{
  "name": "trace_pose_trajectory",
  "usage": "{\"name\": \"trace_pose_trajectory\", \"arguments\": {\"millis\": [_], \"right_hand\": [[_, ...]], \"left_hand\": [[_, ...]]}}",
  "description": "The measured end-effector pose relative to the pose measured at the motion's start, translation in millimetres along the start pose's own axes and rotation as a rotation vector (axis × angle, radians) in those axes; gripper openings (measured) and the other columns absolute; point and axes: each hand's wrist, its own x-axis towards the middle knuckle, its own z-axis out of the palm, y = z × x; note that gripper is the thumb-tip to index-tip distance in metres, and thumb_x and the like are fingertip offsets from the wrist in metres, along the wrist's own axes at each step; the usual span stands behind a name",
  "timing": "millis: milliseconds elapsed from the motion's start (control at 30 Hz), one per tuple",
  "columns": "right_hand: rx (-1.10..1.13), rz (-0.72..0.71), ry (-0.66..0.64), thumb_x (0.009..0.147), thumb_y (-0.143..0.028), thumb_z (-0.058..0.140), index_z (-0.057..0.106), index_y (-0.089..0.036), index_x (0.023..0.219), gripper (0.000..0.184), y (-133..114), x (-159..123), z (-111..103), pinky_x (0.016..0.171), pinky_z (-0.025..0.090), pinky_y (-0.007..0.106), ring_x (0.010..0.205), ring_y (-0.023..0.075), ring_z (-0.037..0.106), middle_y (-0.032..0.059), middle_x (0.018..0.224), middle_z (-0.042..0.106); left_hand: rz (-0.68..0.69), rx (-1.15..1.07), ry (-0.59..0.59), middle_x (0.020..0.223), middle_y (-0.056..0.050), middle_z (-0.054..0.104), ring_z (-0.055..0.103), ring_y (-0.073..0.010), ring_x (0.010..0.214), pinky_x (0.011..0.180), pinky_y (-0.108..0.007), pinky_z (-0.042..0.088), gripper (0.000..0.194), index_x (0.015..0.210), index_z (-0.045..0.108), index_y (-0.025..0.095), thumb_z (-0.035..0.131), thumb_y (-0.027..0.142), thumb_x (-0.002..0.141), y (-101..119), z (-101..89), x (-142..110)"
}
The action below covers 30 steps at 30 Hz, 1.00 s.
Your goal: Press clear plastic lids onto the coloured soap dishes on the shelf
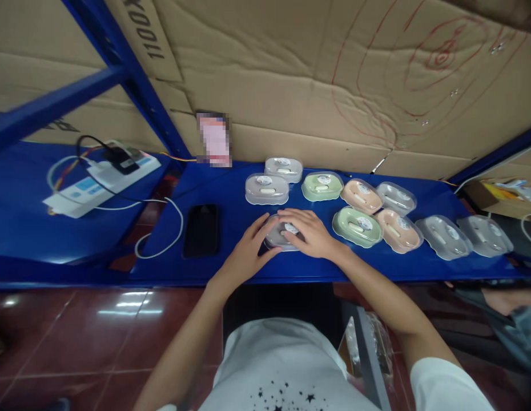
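A grey soap box [274, 235] with a clear domed lid and a round label lies on the blue table in front of me. My left hand [256, 242] grips its left end, the fingers on the far edge and the thumb on the near side. Across the lid from the right reaches my right hand [312, 233], its fingers curled over the top and far edge. Both hands hide much of the box. Beyond them are another grey soap box [266, 189] and a green soap box [322, 187]. A second green soap box [358, 227] sits right of my right hand.
Several more soap boxes, including a peach soap box [399, 230], stand farther right. A black phone [201, 230] lies on the left, near a white cable [180, 217] and a power strip [103, 182]. Cardboard [265, 85] backs the table; a person's arm [501, 299] shows at right.
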Motion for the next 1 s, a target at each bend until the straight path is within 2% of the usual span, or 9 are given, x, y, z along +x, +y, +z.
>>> {"name": "trace_pose_trajectory", "arguments": {"millis": [100,200,267,367,567,667,833,1000], "right_hand": [[0.096,-0.048,0.049,0.11,-0.038,0.058,0.066,-0.026,0.139,0.033,10.8,11.0,6.5,0.118,0.047,0.046,0.144,0.0241,0.061,0.0074,0.151,0.069],[0.185,-0.04,0.225,0.11,-0.043,0.057,0.074,-0.025,0.124,0.028,18.9,15.4,17.1,0.116,0.05,0.048,0.133,0.0252,0.068,0.0085,0.137,0.076],[0.27,-0.002,0.345,0.11,-0.049,0.054,0.077,-0.026,0.113,0.032,22.4,14.6,22.9,0.113,0.052,0.048,0.124,0.0251,0.071,0.0089,0.126,0.079],[0.357,0.054,0.429,0.11,-0.06,0.052,0.079,-0.027,0.108,0.043,27.5,12.0,26.9,0.112,0.054,0.047,0.119,0.0252,0.073,0.009,0.119,0.08],[0.371,0.14,0.504,0.11,-0.072,0.037,0.079,-0.025,0.112,0.063,38.7,13.5,29.7,0.113,0.054,0.046,0.122,0.0253,0.072,0.0106,0.12,0.078],[0.347,0.13,0.509,0.109,-0.074,0.039,0.079,-0.025,0.116,0.064,34.7,11.4,26.8,0.118,0.05,0.049,0.128,0.0272,0.069,0.0114,0.127,0.077],[0.094,-0.009,0.512,0.113,-0.058,0.038,0.072,-0.028,0.138,0.051,21.1,-0.4,14.8,0.128,0.037,0.055,0.149,0.0279,0.054,0.0095,0.151,0.067],[0.03,0.059,0.55,0.115,-0.054,0.034,0.073,-0.025,0.133,0.052,24.3,-4.0,12.6,0.121,0.043,0.052,0.137,0.0275,0.062,0.0115,0.139,0.073]], "left_hand": [[0.024,0.052,0.021,0.174,-0.015,0.04,0.039,-0.0296,0.163,0.131,-0.051,0.04,0.066,0.169,0.036,0.031,0.061,0.043,0.109,-5.1,1.1,2.5],[0.042,0.077,0.06,0.171,-0.017,0.043,0.042,-0.0308,0.162,0.131,-0.053,0.04,0.067,0.167,0.037,0.027,0.061,0.046,0.108,-8.8,3.1,4.7],[0.046,0.091,0.072,0.171,-0.017,0.043,0.041,-0.0316,0.162,0.132,-0.053,0.038,0.067,0.167,0.038,0.026,0.061,0.048,0.108,-10.0,5.4,6.1],[0.039,0.102,0.071,0.173,-0.017,0.04,0.039,-0.0321,0.163,0.133,-0.053,0.036,0.067,0.167,0.038,0.026,0.059,0.049,0.108,-10.3,8.8,8.7],[0.033,0.076,0.077,0.168,-0.015,0.048,0.045,-0.0309,0.159,0.132,-0.052,0.038,0.068,0.167,0.039,0.026,0.061,0.05,0.107,-9.7,11.5,12.1],[0.045,0.082,0.078,0.167,-0.015,0.048,0.045,-0.0301,0.158,0.132,-0.051,0.038,0.068,0.167,0.038,0.026,0.061,0.05,0.108,-9.3,11.1,12.0],[0.051,0.079,0.066,0.169,-0.017,0.046,0.045,-0.0317,0.158,0.131,-0.053,0.038,0.073,0.171,0.03,0.025,0.059,0.049,0.108,-7.9,9.1,11.9],[0.023,0.097,0.049,0.17,-0.017,0.045,0.043,-0.0331,0.159,0.132,-0.055,0.037,0.07,0.17,0.034,0.024,0.059,0.047,0.108,-3.5,8.7,9.5]]}}
